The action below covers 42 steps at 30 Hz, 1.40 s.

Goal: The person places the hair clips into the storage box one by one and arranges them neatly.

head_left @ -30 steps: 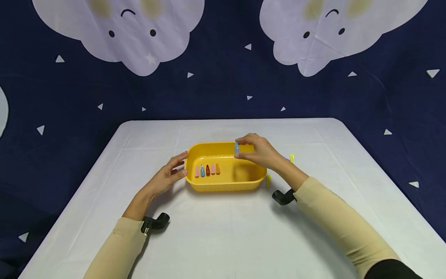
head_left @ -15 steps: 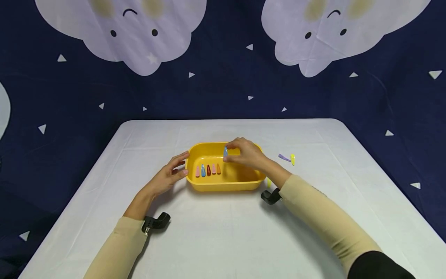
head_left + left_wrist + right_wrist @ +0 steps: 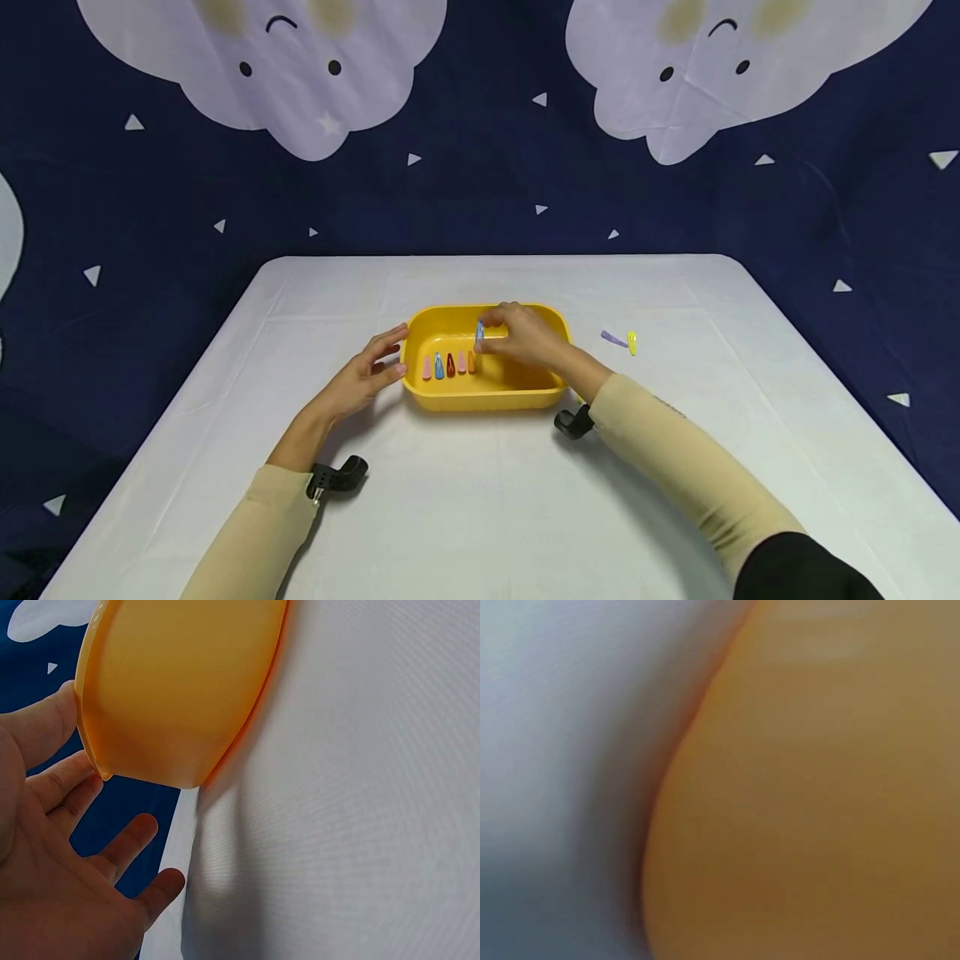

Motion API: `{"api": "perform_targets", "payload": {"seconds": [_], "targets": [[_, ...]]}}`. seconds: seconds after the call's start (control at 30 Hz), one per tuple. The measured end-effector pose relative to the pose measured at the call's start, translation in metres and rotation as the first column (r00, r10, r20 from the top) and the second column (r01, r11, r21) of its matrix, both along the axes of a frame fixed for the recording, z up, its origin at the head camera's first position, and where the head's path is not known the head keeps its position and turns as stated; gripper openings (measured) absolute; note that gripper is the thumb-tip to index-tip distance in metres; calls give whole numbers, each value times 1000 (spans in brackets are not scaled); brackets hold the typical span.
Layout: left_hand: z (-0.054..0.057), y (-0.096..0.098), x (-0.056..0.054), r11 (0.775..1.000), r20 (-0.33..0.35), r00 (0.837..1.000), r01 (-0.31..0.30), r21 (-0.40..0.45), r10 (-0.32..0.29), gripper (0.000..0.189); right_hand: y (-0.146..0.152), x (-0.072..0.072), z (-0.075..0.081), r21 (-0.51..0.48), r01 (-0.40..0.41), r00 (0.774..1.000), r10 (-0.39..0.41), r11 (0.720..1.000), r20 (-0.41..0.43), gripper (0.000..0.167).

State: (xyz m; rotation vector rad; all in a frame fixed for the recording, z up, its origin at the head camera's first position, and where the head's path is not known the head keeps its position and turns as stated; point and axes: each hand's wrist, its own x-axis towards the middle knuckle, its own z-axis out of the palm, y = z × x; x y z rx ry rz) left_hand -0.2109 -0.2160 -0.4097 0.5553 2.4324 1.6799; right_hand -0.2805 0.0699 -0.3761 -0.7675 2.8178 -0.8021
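Note:
In the head view, a yellow plastic tub [image 3: 495, 402] stands on the white-covered table. Inside its left part lies a row of snap hair clips: pink [image 3: 427, 367], blue [image 3: 438, 366], dark red [image 3: 451, 365], pink [image 3: 461, 362] and orange [image 3: 472, 362]. My right hand [image 3: 525, 337] reaches over the tub and pinches another blue hair clip [image 3: 480, 332] upright between thumb and fingers, above the row's right end. My left hand [image 3: 356, 387] touches the tub's left rim with thumb and fingertips, its fingers spread. The right wrist view shows only the tub's wall [image 3: 802, 795], blurred.
Right of the tub, a purple hair clip [image 3: 613, 338] and a yellow hair clip [image 3: 632, 343] lie on the table. Another yellow piece [image 3: 580, 399] is mostly hidden by my right wrist. A dark blue cloth [image 3: 480, 200] with clouds hangs behind the table.
My right hand has moved left and lower over the tub with the blue hair clip, uncovering the purple clip on the table. My left hand has stayed at the rim.

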Motion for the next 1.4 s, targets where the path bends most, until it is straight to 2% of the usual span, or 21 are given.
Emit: {"api": "perform_targets", "payload": {"seconds": [0.37, 0.8, 1.4], "targets": [[1, 0, 0, 1000, 9, 1000, -6, -8, 6, 58, 1, -2, -12, 17, -36, 999, 36, 999, 0, 53], [2, 1, 0, 1000, 21, 1000, 5, -9, -5, 59, -2, 0, -19, 170, -90, 996, 87, 981, 28, 51], [1, 0, 0, 1000, 13, 1000, 0, -20, 0, 59, -4, 0, -22, 266, -91, 995, 100, 960, -23, 53]]}}
